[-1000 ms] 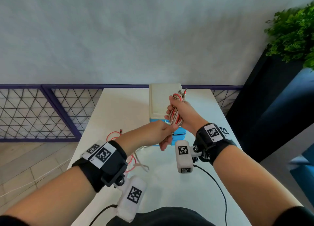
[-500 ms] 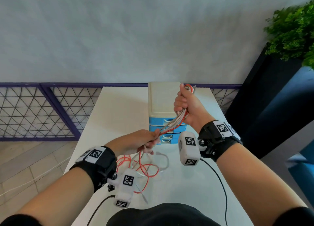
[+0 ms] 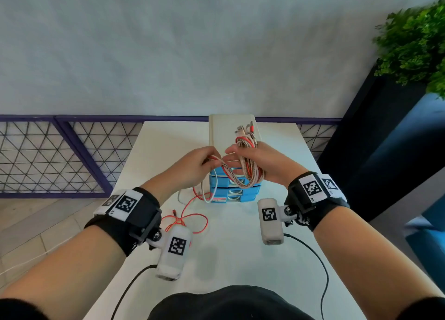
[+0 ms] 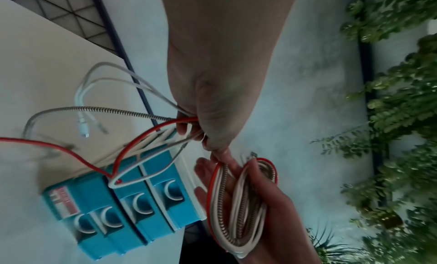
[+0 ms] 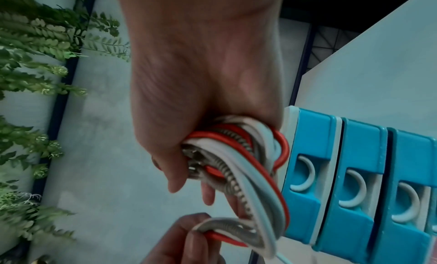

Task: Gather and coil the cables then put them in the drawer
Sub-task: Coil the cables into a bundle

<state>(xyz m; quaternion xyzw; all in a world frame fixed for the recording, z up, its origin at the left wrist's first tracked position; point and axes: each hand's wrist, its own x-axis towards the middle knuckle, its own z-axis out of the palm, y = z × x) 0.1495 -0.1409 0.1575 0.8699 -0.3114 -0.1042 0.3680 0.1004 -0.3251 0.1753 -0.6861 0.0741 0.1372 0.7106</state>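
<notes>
- Cables (image 3: 248,162), from the head view: a red, a white and a braided one are wound together in loops round the right hand (image 3: 258,162), whose fingers close loosely on the coil, plug ends sticking up above it. The left hand (image 3: 192,166) pinches the feeding strands just beside it. Slack trails down to the table (image 3: 240,247), where red loops (image 3: 190,219) lie in a loose heap. Judging by that heap, the next pull could snag it into a knot or drag a plug across the edge.
- Left wrist view: the left hand (image 4: 212,107) has its fingers clamped on several strands at once, and these fan out over the blue drawer unit (image 4: 123,202). A white loop (image 4: 141,174) hangs against a drawer front; I judge it could catch on a curved handle (image 4: 173,192) and tug the unit. All drawers look closed, so one must be opened, with both hands occupied.
- Right wrist view: the right hand (image 5: 205,99) grips the bundle (image 5: 236,148) near the drawer unit (image 5: 354,174). The strands cross unevenly, and the braided cable (image 5: 236,189) looks springy; a slackened grip would likely let the coil unwind.
</notes>
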